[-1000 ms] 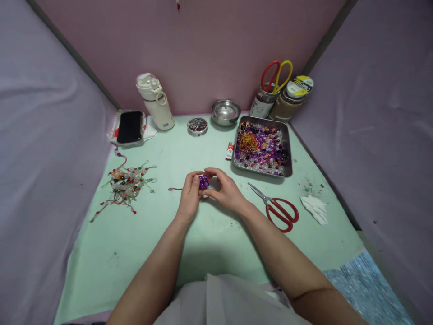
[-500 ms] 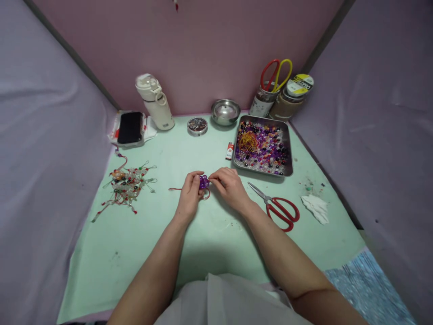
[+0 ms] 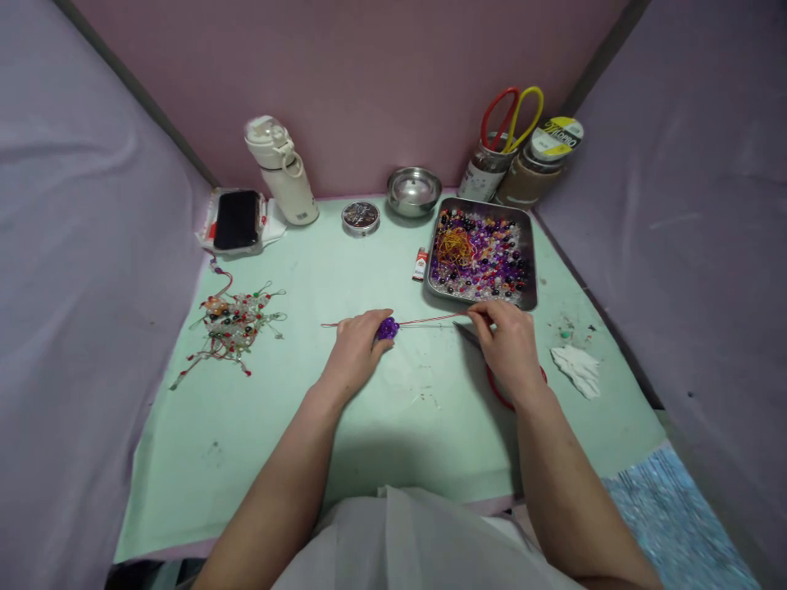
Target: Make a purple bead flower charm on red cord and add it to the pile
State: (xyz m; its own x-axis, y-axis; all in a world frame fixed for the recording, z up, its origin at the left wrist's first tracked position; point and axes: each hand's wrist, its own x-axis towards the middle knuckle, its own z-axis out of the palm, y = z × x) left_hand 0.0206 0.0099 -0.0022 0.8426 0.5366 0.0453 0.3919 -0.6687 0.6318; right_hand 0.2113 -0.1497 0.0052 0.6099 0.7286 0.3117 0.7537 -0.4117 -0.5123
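Observation:
My left hand [image 3: 361, 348] is closed around a small cluster of purple beads [image 3: 388, 329], its thumb and fingers partly covering them. A thin red cord [image 3: 434, 319] runs from the cluster to the right, drawn straight. Its far end is pinched in my right hand [image 3: 504, 336], between thumb and fingers. A short red cord end sticks out to the left beyond my left hand. Under my right hand lie red-handled scissors [image 3: 499, 392], mostly hidden by the hand and wrist.
A metal tray of mixed beads [image 3: 532, 283] sits back right, a lighter [image 3: 420, 265] beside it. Behind are a steel bowl [image 3: 413, 193], a round tin [image 3: 361, 218], jars, a bottle [image 3: 284, 176] and a phone [image 3: 237, 220]. Beaded strings [image 3: 237, 324] lie left, a crumpled tissue [image 3: 576, 370] right.
My right hand has moved right, away from the beads and over the scissors, pulling the red cord out straight. My left hand has shifted slightly right with the bead cluster.

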